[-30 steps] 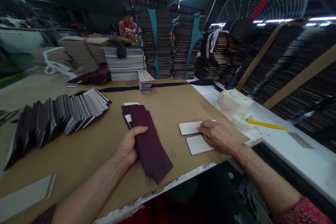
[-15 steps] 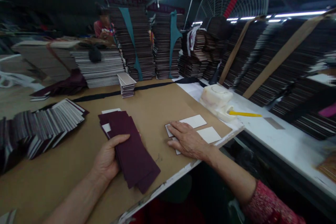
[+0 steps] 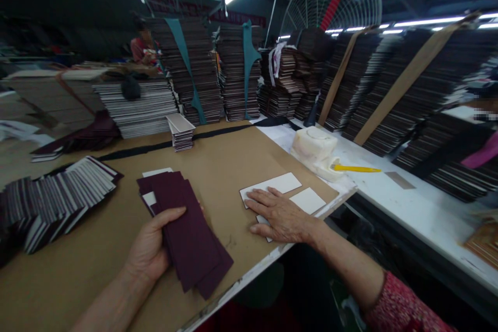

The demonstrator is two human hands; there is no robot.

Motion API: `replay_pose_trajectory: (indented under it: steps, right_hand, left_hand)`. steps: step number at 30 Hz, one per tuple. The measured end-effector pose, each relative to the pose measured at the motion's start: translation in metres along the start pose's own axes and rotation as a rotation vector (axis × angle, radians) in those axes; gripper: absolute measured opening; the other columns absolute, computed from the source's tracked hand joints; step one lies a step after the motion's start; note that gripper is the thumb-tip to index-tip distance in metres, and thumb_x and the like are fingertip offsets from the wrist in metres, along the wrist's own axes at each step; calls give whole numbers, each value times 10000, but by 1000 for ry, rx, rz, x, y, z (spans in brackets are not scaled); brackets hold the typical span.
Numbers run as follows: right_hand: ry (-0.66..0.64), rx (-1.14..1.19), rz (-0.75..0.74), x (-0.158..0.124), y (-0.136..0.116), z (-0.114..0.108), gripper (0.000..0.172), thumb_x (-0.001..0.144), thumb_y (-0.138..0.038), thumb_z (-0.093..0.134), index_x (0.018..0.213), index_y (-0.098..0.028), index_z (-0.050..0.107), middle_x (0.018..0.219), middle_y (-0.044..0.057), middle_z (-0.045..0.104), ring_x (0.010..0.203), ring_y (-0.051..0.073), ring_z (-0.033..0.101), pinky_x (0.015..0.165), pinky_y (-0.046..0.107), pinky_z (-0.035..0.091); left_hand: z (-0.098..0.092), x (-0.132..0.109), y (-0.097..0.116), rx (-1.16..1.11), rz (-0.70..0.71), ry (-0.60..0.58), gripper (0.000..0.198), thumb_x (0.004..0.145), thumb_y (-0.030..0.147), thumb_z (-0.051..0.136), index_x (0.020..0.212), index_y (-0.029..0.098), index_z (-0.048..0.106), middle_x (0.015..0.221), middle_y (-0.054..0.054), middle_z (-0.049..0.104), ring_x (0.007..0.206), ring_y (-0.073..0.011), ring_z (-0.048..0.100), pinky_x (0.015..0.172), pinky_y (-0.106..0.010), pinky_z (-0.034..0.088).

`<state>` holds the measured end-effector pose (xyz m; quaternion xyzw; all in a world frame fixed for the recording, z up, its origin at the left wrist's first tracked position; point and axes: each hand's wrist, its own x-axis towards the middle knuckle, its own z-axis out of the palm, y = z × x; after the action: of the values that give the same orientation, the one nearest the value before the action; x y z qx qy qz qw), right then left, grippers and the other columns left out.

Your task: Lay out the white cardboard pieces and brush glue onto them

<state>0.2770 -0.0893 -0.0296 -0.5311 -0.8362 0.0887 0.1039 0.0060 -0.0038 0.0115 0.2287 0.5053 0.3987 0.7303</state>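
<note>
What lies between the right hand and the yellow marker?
In the head view, a white-faced card lies between the right hand and the yellow marker.

Your left hand (image 3: 148,249) is curled up with the thumb (image 3: 171,211) lying across the top, your right hand (image 3: 282,216) lies flat and low with its fingers (image 3: 264,198) spread wide, and both your bare arms, the left arm (image 3: 112,303) and the right arm (image 3: 346,264), reach out in front of you.

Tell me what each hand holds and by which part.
The left hand grips a stack of maroon strips by the side edge, thumb on top. The right hand holds nothing, resting on white cards.
</note>
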Motion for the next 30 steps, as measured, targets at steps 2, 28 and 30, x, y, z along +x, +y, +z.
replay_pose_trajectory:
  steps: [2,28,30]
  right_hand:
    - [-4,6,-12,0,-2,0,713,1008,-627,440,1534,-147,404,1618,151,333,1511,296,237,1225,569,167]
    - [68,27,107,25,4,7,658,1019,-589,447,1536,-185,404,1597,132,381,1467,322,318,1188,604,216]
    - [72,28,107,22,3,7,652,1022,-590,439,1536,-190,405,1600,126,376,1467,324,318,1189,601,213]
  left_hand:
    - [0,0,0,5,5,-9,314,728,79,623,1031,118,698,824,-116,771,640,-250,740,607,-377,660]
    - [1,0,0,29,13,24,232,771,67,609,983,91,702,833,-138,772,637,-241,741,595,-368,657]
    - [1,1,0,34,14,26,239,766,72,612,987,96,701,826,-133,771,632,-242,739,595,-369,656]
